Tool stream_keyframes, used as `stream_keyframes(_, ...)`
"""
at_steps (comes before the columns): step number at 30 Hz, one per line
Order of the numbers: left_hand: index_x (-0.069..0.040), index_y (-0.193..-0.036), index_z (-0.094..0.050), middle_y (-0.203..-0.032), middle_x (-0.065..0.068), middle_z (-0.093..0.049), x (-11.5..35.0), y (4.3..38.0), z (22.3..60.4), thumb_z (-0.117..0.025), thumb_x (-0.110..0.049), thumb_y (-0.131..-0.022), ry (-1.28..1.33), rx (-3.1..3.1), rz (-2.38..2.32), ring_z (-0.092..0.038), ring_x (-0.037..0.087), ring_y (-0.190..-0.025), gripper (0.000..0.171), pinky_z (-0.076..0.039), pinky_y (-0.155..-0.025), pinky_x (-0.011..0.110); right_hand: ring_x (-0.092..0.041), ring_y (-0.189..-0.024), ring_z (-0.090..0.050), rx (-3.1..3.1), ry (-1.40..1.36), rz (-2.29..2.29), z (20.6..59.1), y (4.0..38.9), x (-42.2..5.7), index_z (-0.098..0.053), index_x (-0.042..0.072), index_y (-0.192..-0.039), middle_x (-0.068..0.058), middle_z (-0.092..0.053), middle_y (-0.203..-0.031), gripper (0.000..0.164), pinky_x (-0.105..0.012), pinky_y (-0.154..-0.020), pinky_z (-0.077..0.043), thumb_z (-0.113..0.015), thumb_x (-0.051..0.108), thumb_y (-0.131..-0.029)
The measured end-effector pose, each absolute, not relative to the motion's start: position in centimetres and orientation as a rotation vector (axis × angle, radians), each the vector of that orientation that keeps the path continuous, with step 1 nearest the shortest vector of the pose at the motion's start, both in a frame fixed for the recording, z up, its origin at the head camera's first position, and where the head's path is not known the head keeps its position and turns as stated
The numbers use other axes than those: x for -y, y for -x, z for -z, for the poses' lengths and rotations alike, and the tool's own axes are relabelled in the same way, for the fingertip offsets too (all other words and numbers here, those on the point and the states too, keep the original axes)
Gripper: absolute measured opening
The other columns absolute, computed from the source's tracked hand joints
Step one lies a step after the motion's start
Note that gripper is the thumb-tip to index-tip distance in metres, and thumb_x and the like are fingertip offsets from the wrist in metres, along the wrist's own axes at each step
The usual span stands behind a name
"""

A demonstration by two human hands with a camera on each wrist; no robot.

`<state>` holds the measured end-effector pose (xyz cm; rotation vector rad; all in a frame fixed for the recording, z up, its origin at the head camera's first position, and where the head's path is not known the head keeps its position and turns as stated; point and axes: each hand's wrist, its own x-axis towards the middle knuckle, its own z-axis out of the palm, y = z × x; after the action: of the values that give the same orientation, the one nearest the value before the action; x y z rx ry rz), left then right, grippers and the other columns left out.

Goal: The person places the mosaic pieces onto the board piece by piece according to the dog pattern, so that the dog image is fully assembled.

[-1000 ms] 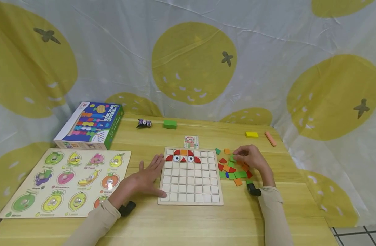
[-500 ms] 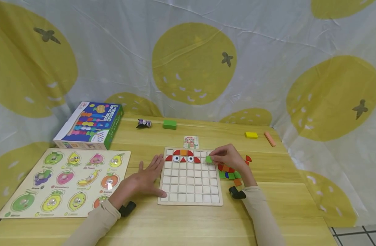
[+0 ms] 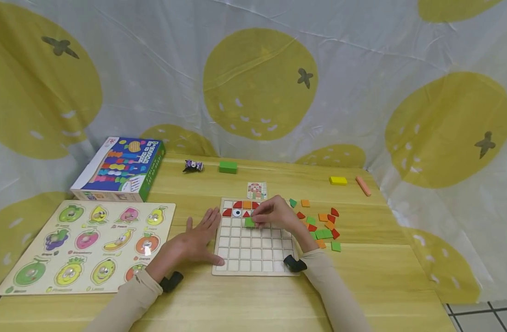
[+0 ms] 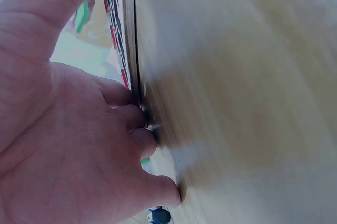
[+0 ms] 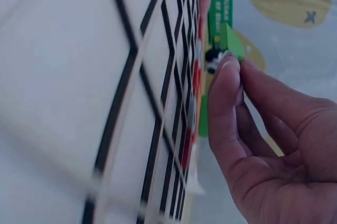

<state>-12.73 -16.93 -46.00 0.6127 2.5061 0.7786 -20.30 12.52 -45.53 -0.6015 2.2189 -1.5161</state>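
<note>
My right hand [image 3: 276, 214] pinches a green square tile [image 3: 249, 222] between thumb and fingertips over the upper middle of the wooden grid board [image 3: 245, 253]. In the right wrist view the green tile [image 5: 230, 42] is tilted at the fingertips, apart from the grid. Red, orange and eye-patterned tiles, such as the eye tile [image 3: 237, 213], fill part of the board's top two rows; the hand hides some of them. My left hand [image 3: 195, 240] lies spread along the board's left edge, thumb at its lower left corner. The left wrist view shows its fingertips at the board's side.
Loose colored tiles [image 3: 323, 234] lie right of the board. A small pattern card [image 3: 256, 190] sits behind it. Leftward are a fruit puzzle board [image 3: 87, 249] and a toy box [image 3: 120, 170]. Green block [image 3: 227, 167], yellow block [image 3: 338, 180] and pink stick [image 3: 363, 186] lie farther back.
My right hand has picked up a green tile from the loose pile and carried it left over the board's upper middle. The left hand has stayed at the board's edge.
</note>
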Motion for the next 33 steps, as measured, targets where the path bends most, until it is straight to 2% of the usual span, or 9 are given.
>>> stream_keyframes(9,0.01,-0.168,-0.007,-0.178,0.028,0.004,16.4,12.6,44.6,-0.09,-0.054,-0.084,-0.625,-2.521,-0.667,0.006,0.047,-0.165,0.135,0.007,-0.118,0.085,-0.024,-0.067,-0.077,-2.265,0.601,1.479,45.5,20.3,-8.3,-0.084,-0.002,-0.096,-0.011,-0.08,-0.081,0.005,-0.037,-0.067,-0.066,-0.082,0.002,-0.095)
stream_keyframes(16,0.003,-0.171,-0.004,-0.18,0.02,0.008,17.3,13.6,47.6,-0.085,-0.076,-0.076,-0.665,-2.535,-0.703,0.013,0.039,-0.166,0.148,0.013,-0.115,0.085,-0.02,-0.063,-0.075,-2.283,0.596,1.495,46.0,20.3,-6.2,-0.083,-0.006,-0.095,-0.012,-0.079,-0.08,0.004,-0.032,-0.063,-0.065,-0.081,-0.003,-0.094)
stream_keyframes(20,0.007,-0.17,-0.006,-0.179,0.024,0.006,16.9,13.0,45.8,-0.088,-0.066,-0.079,-0.653,-2.509,-0.712,0.011,0.043,-0.166,0.142,0.013,-0.114,0.086,-0.017,-0.06,-0.073,-2.311,0.618,1.485,46.0,20.1,-5.6,-0.082,-0.009,-0.093,-0.014,-0.078,-0.077,0.006,-0.03,-0.06,-0.063,-0.081,-0.003,-0.094)
stream_keyframes(24,0.009,-0.169,-0.007,-0.179,0.026,0.005,16.6,12.6,44.6,-0.09,-0.057,-0.082,-0.617,-2.503,-0.696,0.008,0.044,-0.166,0.137,0.009,-0.117,0.085,-0.014,-0.061,-0.072,-2.388,0.615,1.434,45.9,20.0,-5.3,-0.082,-0.007,-0.092,-0.01,-0.078,-0.076,0.006,-0.025,-0.059,-0.061,-0.082,-0.001,-0.094)
stream_keyframes(27,0.008,-0.169,-0.006,-0.179,0.025,0.005,16.7,12.7,45.2,-0.089,-0.061,-0.081,-0.617,-2.508,-0.713,0.009,0.043,-0.166,0.139,0.008,-0.117,0.085,-0.011,-0.063,-0.07,-2.452,0.625,1.38,45.8,20.0,-5.3,-0.084,-0.004,-0.091,-0.008,-0.078,-0.077,0.005,-0.021,-0.06,-0.058,-0.082,0.0,-0.094)
stream_keyframes(33,0.003,-0.171,-0.004,-0.18,0.02,0.007,17.3,13.3,47.2,-0.083,-0.077,-0.077,-0.653,-2.536,-0.75,0.012,0.039,-0.166,0.146,0.011,-0.116,0.085,-0.006,-0.076,-0.07,-2.544,0.671,1.289,45.7,20.0,-5.3,-0.086,0.001,-0.095,-0.008,-0.081,-0.091,0.003,-0.02,-0.07,-0.057,-0.084,0.003,-0.093)
